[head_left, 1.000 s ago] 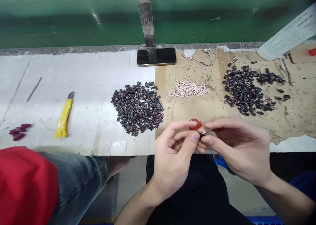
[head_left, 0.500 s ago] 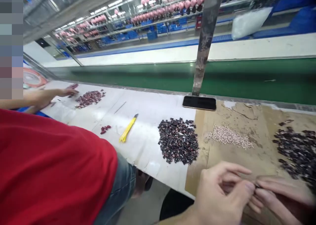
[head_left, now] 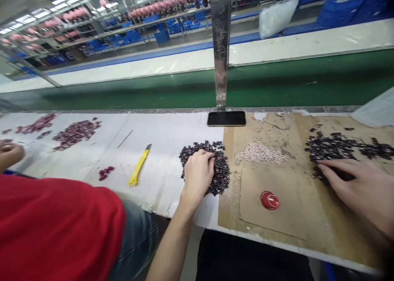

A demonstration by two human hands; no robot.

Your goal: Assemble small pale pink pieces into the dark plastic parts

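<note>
My left hand [head_left: 198,172] rests on a pile of small dark pieces [head_left: 220,178], its fingers curled together; whatever they grip is hidden. At the right, my right hand [head_left: 358,186] is at the edge of a second pile of dark pieces [head_left: 331,145]. Its thumb and forefinger come together there, and what lies between them is too small to make out. Between my hands, a heap of tiny pale pink pieces [head_left: 261,153] lies on the cardboard [head_left: 277,219]. A round, glossy red object [head_left: 270,200] sits nearer to me.
A phone [head_left: 226,118] lies at the foot of a metal post [head_left: 221,55]. Left of the dark pile are a yellow cutter [head_left: 139,166], a thin stick [head_left: 125,139] and reddish pieces [head_left: 76,133]. A co-worker in a red shirt [head_left: 61,227] sits close by on the left.
My hands, close together over the cardboard before, have parted: the left onto the nearer dark pile, the right to the far one. The red object now shows. The view has turned right.
</note>
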